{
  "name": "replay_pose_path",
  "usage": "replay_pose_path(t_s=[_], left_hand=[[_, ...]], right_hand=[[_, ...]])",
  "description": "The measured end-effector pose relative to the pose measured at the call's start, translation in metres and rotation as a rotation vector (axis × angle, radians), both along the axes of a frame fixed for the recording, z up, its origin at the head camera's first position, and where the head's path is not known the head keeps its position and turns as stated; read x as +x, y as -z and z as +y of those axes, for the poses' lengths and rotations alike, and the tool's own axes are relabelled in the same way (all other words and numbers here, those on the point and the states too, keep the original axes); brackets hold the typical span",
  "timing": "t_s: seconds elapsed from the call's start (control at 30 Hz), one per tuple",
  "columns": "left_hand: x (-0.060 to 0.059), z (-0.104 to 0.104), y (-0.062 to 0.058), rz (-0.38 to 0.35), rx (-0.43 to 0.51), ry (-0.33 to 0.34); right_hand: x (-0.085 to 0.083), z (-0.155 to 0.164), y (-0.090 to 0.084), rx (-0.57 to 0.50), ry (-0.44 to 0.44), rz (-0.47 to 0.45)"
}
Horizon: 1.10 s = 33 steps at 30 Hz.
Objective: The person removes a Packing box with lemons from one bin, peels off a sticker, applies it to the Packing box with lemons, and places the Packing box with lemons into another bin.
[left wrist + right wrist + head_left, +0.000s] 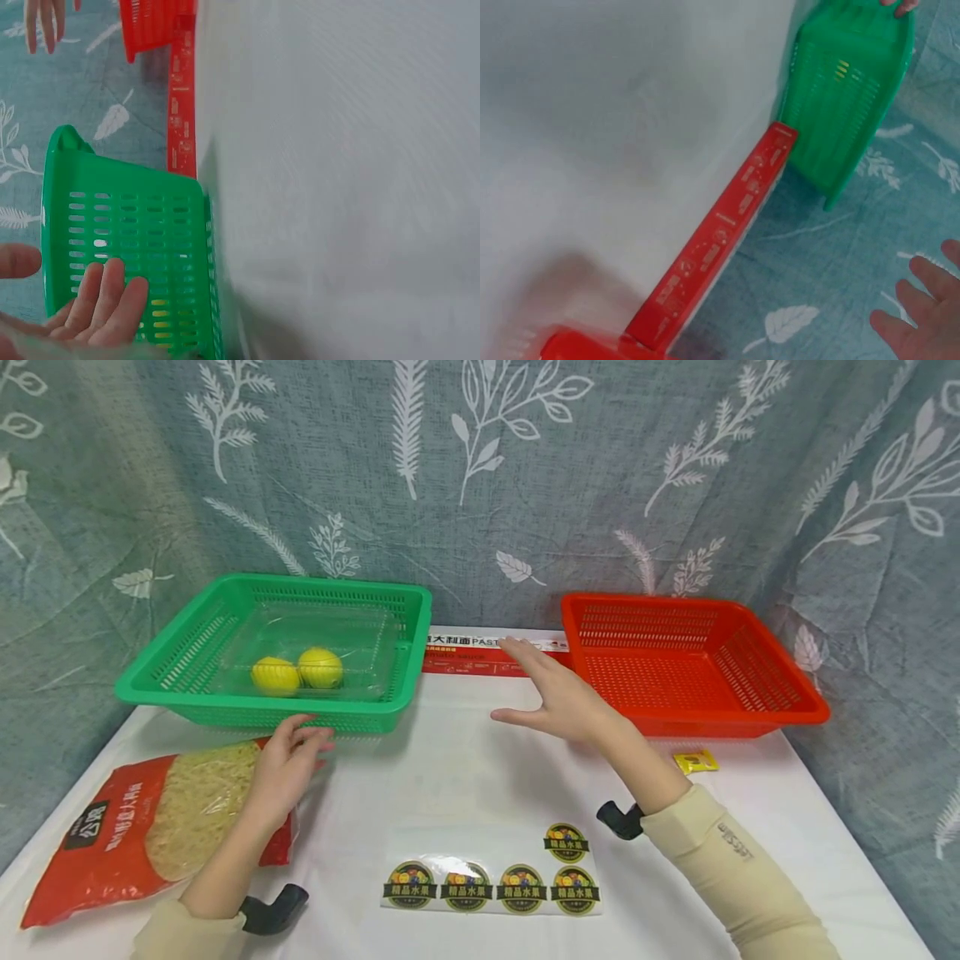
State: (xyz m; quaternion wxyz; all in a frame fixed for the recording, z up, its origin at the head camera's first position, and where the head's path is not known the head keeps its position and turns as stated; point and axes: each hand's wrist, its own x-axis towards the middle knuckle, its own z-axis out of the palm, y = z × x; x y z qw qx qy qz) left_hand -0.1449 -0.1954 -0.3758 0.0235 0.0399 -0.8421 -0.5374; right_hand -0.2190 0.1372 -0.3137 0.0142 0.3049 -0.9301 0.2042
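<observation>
Green basket (360,707) sits far left on the white bench (442,760), two yellow fruits (320,669) in a clear plastic container (360,639) inside it. Red basket (645,675) far right; red-and-white box (480,662) (pasta lettering on it) between the two. Left hand (287,764) at the green basket's near wall, fingers loosely bent, holding nothing; contact: can't tell. Right hand (566,697) just left of the red basket, fingers spread, thumb wide, also holding nothing. Pasta bag (202,810) near left, sticker sheet (495,887) near centre, small yellow packet (696,762) just nearer than the red basket.
</observation>
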Motion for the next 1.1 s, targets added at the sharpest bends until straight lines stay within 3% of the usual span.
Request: replay_pose_path(t_s=[0.13, 0.27, 0.47, 0.7, 0.93, 1.1], left_hand=[[-0.003, 0.001, -0.001, -0.053, 0.118, -0.029], [-0.008, 0.002, -0.001, -0.071, 0.223, -0.111], [-0.019, 0.008, -0.006, -0.096, 0.518, -0.239], [-0.031, 0.017, -0.006, -0.042, 0.806, -0.39], [-0.037, 0.017, -0.006, 0.005, 1.039, -0.446], [-0.04, 0.017, -0.009, 0.016, 1.101, -0.467]], right_hand=[[-0.002, -0.005, 0.001, 0.001, -0.002, -0.018], [-0.005, -0.012, 0.003, 0.002, -0.005, -0.035], [-0.009, -0.023, 0.007, -0.009, -0.016, -0.038], [-0.011, -0.039, 0.01, 0.003, -0.02, -0.062], [-0.017, -0.055, 0.008, -0.015, -0.068, -0.063], [-0.022, -0.067, 0.007, -0.03, -0.085, -0.081]])
